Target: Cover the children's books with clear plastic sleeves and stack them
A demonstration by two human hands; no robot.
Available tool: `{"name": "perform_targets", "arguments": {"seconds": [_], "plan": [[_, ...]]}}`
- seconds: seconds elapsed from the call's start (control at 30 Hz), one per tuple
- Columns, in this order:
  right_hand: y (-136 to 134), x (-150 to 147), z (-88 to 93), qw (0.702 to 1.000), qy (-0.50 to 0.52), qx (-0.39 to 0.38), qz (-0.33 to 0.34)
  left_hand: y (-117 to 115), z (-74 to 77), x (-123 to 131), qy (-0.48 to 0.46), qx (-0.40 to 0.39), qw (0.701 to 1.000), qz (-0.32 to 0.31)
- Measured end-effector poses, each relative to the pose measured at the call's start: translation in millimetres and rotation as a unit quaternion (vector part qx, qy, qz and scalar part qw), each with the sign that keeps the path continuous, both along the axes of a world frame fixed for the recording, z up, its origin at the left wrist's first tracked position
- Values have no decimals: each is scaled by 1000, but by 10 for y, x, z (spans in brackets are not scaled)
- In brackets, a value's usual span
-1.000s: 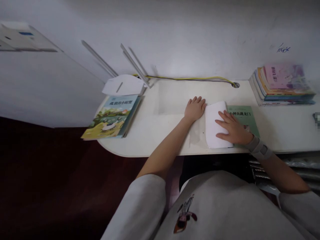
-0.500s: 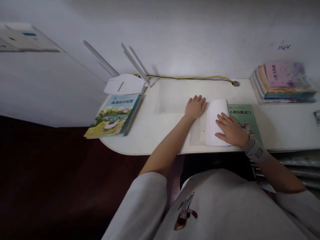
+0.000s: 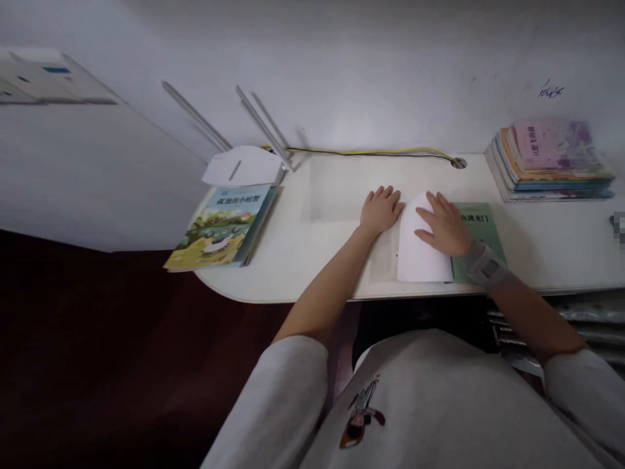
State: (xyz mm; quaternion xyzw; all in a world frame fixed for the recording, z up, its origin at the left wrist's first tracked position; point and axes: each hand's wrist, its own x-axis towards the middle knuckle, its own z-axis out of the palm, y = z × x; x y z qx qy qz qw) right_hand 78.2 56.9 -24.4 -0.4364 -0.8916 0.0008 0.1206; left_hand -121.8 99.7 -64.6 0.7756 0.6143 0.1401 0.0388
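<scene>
A green book (image 3: 481, 229) lies on the white desk (image 3: 322, 260) with a white sheet of paper (image 3: 420, 257) folded over its left side. My right hand (image 3: 443, 223) presses flat on the upper part of that sheet, fingers spread toward the far left. A grey band wraps my right wrist. My left hand (image 3: 381, 210) rests flat on the paper lying on the desk just left of the fold, fingers apart, holding nothing.
A picture book (image 3: 222, 227) lies at the desk's left end, beside a white router (image 3: 244, 164) with antennas. A stack of books (image 3: 549, 161) sits at the far right. A yellow cable (image 3: 371, 152) runs along the wall to a desk hole.
My right hand has slid up along the folded sheet, from its lower part to its top edge. My left hand has stayed in place.
</scene>
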Motion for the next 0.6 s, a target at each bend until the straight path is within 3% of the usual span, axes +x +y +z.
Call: {"name": "perform_targets", "arguments": {"seconds": [0.07,0.2,0.33,0.6], "plan": [[189,-35,-51,1000,0,-20,-24,-2,4,1,-2,-1,1000,2],[382,6,-169,999,-12,-40,9,-3,22,11,-8,-6,1000,6],[360,62,-229,998,-23,-48,34,-17,32,22,-20,5,1000,7],[225,-146,-296,997,34,-26,-56,9,76,6,-45,-2,999,27]]}}
